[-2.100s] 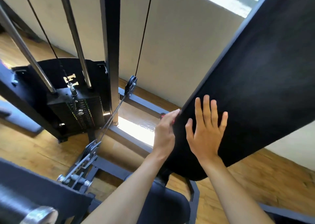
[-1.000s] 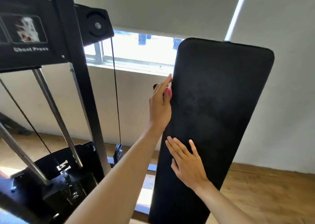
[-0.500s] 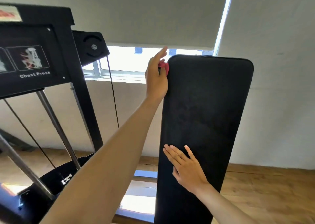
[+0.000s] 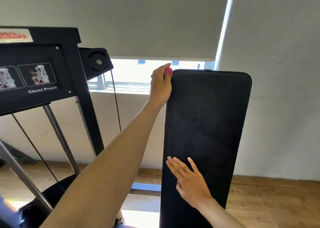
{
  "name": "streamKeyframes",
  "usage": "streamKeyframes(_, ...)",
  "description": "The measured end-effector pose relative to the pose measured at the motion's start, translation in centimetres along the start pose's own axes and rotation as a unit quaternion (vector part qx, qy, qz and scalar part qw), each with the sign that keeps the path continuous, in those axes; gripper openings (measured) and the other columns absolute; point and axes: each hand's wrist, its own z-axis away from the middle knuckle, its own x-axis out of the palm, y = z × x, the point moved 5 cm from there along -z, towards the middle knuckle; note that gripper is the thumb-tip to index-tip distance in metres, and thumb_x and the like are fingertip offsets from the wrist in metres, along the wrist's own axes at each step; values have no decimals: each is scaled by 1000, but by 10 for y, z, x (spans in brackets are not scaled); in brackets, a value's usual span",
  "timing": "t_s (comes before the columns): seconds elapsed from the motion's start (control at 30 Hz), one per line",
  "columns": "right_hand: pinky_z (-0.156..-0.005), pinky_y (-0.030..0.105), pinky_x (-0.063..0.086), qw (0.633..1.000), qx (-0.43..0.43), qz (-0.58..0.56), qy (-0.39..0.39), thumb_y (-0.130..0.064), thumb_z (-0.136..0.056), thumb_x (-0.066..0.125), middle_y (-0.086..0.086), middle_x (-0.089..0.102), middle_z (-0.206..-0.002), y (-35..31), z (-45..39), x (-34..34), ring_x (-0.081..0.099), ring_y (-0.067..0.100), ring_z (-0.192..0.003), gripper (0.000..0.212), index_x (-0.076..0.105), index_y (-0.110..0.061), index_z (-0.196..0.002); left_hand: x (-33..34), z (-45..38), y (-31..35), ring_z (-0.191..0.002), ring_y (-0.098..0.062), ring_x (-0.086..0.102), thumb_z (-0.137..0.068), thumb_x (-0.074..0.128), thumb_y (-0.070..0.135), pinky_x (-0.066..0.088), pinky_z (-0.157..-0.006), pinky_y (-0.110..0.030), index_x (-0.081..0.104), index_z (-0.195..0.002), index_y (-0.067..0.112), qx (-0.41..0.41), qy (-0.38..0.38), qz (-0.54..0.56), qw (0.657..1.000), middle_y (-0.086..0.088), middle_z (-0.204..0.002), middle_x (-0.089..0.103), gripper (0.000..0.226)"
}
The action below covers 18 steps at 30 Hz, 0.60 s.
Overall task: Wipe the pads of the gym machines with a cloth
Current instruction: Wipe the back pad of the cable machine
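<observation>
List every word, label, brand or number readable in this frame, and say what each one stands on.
"Chest Press": white lettering on the black machine placard, under its exercise pictures.
Red print on the silver sticker atop the machine frame: too blurred to read.
Back pad, pink cloth: no text visible.

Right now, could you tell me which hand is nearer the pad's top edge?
Left. The left hand holds the cloth at the pad's top left corner; the right hand lies flat low down.

Open air lies between the back pad's [image 4: 206, 123] left edge and the machine frame [image 4: 83, 106], crossed only by a thin cable [image 4: 116, 106]; right of the pad stands the wall [image 4: 284, 106].
</observation>
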Motion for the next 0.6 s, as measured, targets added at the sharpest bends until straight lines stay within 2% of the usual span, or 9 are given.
streamKeyframes(0.13,-124,50,7,1000,0,-5,-1,-37,-82,77,-3,2,-173,-1,-1,-2,5,17,-158,99,23,-23,-164,0,4,4,-133,-14,48,-111,34,33,42,-116,-44,55,-142,33,-17,-49,1,999,6,-146,53,37)
streamKeyframes(0.23,-124,49,7,1000,1,-7,4,-37,-81,78,-2,5,-173,-2,-2,-5,14,18,-156,100,24,-22,-163,-5,3,8,-121,-10,53,-111,41,35,50,-109,-43,58,-141,28,9,-62,-23,998,8,-137,59,35)
streamKeyframes(0.37,-126,49,8,1000,-7,2,8,-36,-79,79,-2,6,-173,-1,-1,-5,15,18,-157,101,24,-22,-163,-10,-5,4,-113,-13,58,-112,40,27,56,-101,-43,61,-138,17,54,-38,-58,996,-2,-135,64,34)
streamKeyframes(0.43,-127,51,15,1000,-9,7,3,-36,-79,79,-2,5,-173,0,-2,-5,14,18,-157,101,25,-22,-163,-10,-6,2,-118,-19,60,-112,39,19,51,-105,-32,61,-137,10,68,-8,-83,994,-7,-134,64,34)
streamKeyframes(0.5,-123,54,16,1000,-9,10,-1,-35,-78,80,-1,4,-173,0,-1,-6,11,18,-157,102,25,-22,-163,-7,-3,-2,-126,-22,57,-112,37,15,40,-102,-15,58,-138,8,63,-8,-99,993,-10,-137,60,34)
streamKeyframes(0.53,-124,53,15,1000,-10,13,-2,-34,-79,79,-1,3,-173,1,-2,-6,9,18,-158,102,24,-22,-163,-5,-1,-4,-128,-22,55,-113,35,15,36,-99,-11,57,-140,8,59,-20,-104,993,-10,-138,59,35)
streamKeyframes(0.6,-128,50,9,1000,-14,19,1,-34,-80,78,-1,1,-173,1,-1,-6,1,18,-159,101,23,-21,-164,-4,3,-11,-131,-22,52,-113,31,15,35,-103,-13,54,-143,9,63,-41,-98,992,-9,-140,58,37)
